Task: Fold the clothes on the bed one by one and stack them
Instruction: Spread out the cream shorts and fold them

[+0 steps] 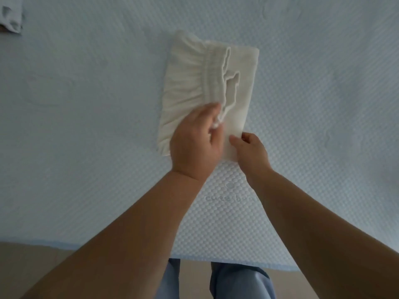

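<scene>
At the far left, in the top corner, a piece of pale grey cloth point(11, 17) lies on the bed point(86, 104), cut off by the frame edge; whether it is a folded garment or loose fabric cannot be told from so small a part. The bed is covered in a light blue textured sheet with a raised dotted weave, and its near edge runs across the bottom of the view, with tan floor point(19, 262) showing beyond it at the lower left.

Toward the middle lies the cream garment point(190, 83), folded into a rough rectangle and resting flat on the sheet, well apart from the grey cloth. Its gathered elastic waistband point(208, 76) runs along its length, facing up, with a plainer folded layer showing to the right of it.

The left hand point(194, 143) is on the near end of the garment, fingers curled over the waistband end and gripping a bunch of cloth; the fingertips are partly blurred. Just to its right, the right hand point(251, 152) pinches the near right corner of the garment between thumb and curled fingers, at the edge where cloth meets sheet. The two hands sit close together, not quite touching.

Below the hands, faint lettering point(226, 198) is woven into the sheet, too soft to read. At the bottom centre, blue trouser legs point(237, 281) show past the bed edge.
</scene>
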`<act>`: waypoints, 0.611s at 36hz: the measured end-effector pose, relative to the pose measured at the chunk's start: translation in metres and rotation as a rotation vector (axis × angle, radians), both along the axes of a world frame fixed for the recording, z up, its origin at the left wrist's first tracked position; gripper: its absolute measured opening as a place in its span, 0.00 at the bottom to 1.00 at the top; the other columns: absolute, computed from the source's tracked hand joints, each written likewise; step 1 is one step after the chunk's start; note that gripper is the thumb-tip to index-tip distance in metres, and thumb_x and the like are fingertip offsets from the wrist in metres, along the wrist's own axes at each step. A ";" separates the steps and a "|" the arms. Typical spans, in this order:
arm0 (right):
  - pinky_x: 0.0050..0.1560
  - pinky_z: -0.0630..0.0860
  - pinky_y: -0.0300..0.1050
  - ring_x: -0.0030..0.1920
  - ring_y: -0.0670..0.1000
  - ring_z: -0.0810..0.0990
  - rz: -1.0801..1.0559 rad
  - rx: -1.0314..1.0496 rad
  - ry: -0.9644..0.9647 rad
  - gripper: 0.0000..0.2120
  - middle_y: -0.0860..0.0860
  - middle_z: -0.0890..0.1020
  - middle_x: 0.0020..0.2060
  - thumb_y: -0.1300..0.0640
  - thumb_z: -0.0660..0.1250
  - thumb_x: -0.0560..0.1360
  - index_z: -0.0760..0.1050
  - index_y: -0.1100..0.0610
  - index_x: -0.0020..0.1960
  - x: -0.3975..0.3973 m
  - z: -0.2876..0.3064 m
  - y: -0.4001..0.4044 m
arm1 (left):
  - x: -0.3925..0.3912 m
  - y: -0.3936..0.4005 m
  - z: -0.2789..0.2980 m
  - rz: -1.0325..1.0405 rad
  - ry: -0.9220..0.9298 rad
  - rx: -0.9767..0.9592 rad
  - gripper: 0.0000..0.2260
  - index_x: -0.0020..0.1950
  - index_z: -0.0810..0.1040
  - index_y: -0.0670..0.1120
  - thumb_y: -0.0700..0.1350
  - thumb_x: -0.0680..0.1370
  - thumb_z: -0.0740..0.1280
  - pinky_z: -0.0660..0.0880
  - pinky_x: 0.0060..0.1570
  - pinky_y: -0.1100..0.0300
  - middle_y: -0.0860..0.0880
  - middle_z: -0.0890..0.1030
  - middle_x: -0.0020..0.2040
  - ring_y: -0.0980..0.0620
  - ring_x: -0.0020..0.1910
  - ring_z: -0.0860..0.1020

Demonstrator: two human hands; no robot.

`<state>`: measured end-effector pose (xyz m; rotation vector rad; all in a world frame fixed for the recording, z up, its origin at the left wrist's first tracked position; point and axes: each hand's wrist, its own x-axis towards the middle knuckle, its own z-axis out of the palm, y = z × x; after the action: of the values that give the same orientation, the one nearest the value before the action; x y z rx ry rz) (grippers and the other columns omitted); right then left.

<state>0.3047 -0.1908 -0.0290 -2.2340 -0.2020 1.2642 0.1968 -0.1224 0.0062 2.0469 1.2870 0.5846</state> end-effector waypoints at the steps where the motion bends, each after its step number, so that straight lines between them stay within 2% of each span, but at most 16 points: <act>1: 0.42 0.73 0.40 0.47 0.45 0.78 0.002 -0.001 0.012 0.17 0.45 0.79 0.48 0.50 0.63 0.76 0.71 0.54 0.63 0.001 0.000 0.001 | 0.002 -0.006 -0.005 -0.101 0.119 -0.093 0.18 0.63 0.76 0.41 0.44 0.75 0.68 0.68 0.61 0.58 0.43 0.77 0.63 0.46 0.62 0.74; 3: 0.47 0.77 0.45 0.47 0.48 0.80 -0.024 -0.016 0.044 0.15 0.47 0.81 0.47 0.51 0.63 0.75 0.73 0.54 0.61 0.003 0.002 0.003 | 0.003 -0.016 -0.018 -0.234 0.347 -0.207 0.22 0.68 0.73 0.46 0.52 0.76 0.66 0.62 0.68 0.54 0.46 0.67 0.71 0.49 0.71 0.64; 4: 0.50 0.78 0.48 0.48 0.49 0.81 -0.038 -0.023 0.063 0.15 0.48 0.81 0.48 0.52 0.63 0.76 0.74 0.54 0.60 0.005 0.002 0.004 | 0.002 -0.018 -0.021 -0.238 0.367 -0.214 0.22 0.68 0.73 0.47 0.53 0.76 0.65 0.62 0.68 0.51 0.47 0.67 0.72 0.49 0.71 0.63; 5: 0.53 0.78 0.51 0.49 0.51 0.81 -0.049 -0.026 0.078 0.14 0.50 0.82 0.49 0.52 0.62 0.76 0.74 0.55 0.60 0.007 0.002 0.004 | 0.001 -0.016 -0.021 -0.221 0.346 -0.204 0.21 0.67 0.74 0.46 0.52 0.76 0.65 0.64 0.67 0.49 0.46 0.69 0.71 0.48 0.70 0.65; 7: 0.55 0.77 0.54 0.51 0.53 0.80 -0.062 -0.028 0.090 0.13 0.51 0.81 0.50 0.53 0.60 0.77 0.75 0.56 0.59 0.009 0.001 0.005 | 0.002 -0.010 -0.018 -0.138 0.192 -0.106 0.17 0.62 0.78 0.42 0.47 0.75 0.65 0.69 0.62 0.44 0.41 0.76 0.64 0.44 0.64 0.73; 8: 0.55 0.77 0.54 0.51 0.53 0.80 -0.056 -0.028 0.086 0.13 0.52 0.81 0.50 0.53 0.60 0.77 0.75 0.56 0.59 0.008 0.001 0.005 | 0.003 -0.006 -0.017 -0.112 0.141 -0.060 0.16 0.60 0.79 0.40 0.45 0.75 0.64 0.71 0.60 0.43 0.40 0.78 0.61 0.42 0.62 0.75; 10: 0.50 0.78 0.49 0.49 0.50 0.80 -0.038 -0.017 0.059 0.14 0.49 0.81 0.49 0.52 0.61 0.76 0.74 0.55 0.59 0.007 0.000 0.005 | 0.004 0.002 -0.020 -0.127 0.177 -0.034 0.17 0.61 0.78 0.39 0.43 0.74 0.64 0.69 0.61 0.44 0.39 0.77 0.62 0.41 0.63 0.73; 13: 0.42 0.74 0.41 0.46 0.44 0.78 -0.062 0.021 0.017 0.15 0.42 0.78 0.47 0.49 0.64 0.75 0.72 0.52 0.61 0.004 -0.001 0.004 | 0.008 0.011 -0.032 -0.155 0.340 -0.167 0.24 0.71 0.68 0.43 0.47 0.76 0.64 0.61 0.69 0.51 0.44 0.67 0.71 0.46 0.71 0.63; 15: 0.43 0.74 0.41 0.47 0.44 0.78 -0.096 0.043 0.058 0.19 0.43 0.78 0.48 0.49 0.66 0.74 0.70 0.51 0.63 0.004 0.000 0.007 | 0.013 0.013 -0.038 -0.146 0.365 -0.198 0.26 0.71 0.67 0.44 0.48 0.74 0.66 0.61 0.68 0.53 0.45 0.65 0.71 0.47 0.70 0.63; 17: 0.50 0.77 0.47 0.50 0.49 0.80 -0.112 0.074 0.173 0.25 0.47 0.80 0.52 0.52 0.71 0.70 0.69 0.52 0.65 0.003 0.004 0.012 | 0.020 0.020 -0.036 -0.097 0.347 -0.235 0.25 0.68 0.71 0.45 0.47 0.71 0.68 0.65 0.65 0.54 0.46 0.68 0.68 0.47 0.66 0.67; 19: 0.55 0.78 0.52 0.51 0.51 0.82 -0.096 0.147 0.275 0.27 0.51 0.82 0.52 0.57 0.74 0.67 0.71 0.53 0.64 0.003 0.012 0.019 | 0.025 0.031 -0.030 -0.018 0.289 -0.349 0.21 0.63 0.75 0.46 0.47 0.70 0.68 0.68 0.59 0.56 0.47 0.72 0.63 0.50 0.60 0.71; 21: 0.54 0.79 0.53 0.49 0.52 0.83 -0.026 0.234 0.316 0.26 0.54 0.82 0.51 0.60 0.73 0.65 0.72 0.52 0.62 0.002 0.024 0.027 | 0.026 0.042 -0.016 0.069 0.148 -0.531 0.12 0.50 0.79 0.49 0.51 0.70 0.65 0.70 0.45 0.63 0.53 0.78 0.49 0.57 0.46 0.75; 22: 0.52 0.80 0.53 0.48 0.52 0.83 0.034 0.263 0.309 0.26 0.54 0.82 0.49 0.61 0.73 0.65 0.72 0.51 0.61 0.000 0.031 0.032 | 0.024 0.047 -0.006 0.112 0.053 -0.638 0.09 0.44 0.78 0.51 0.54 0.70 0.64 0.68 0.38 0.64 0.57 0.78 0.41 0.60 0.39 0.75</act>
<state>0.3047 -0.1583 0.0020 -1.7966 -0.2706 1.4880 0.2209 -0.0759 0.0003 1.4766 1.4013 0.1310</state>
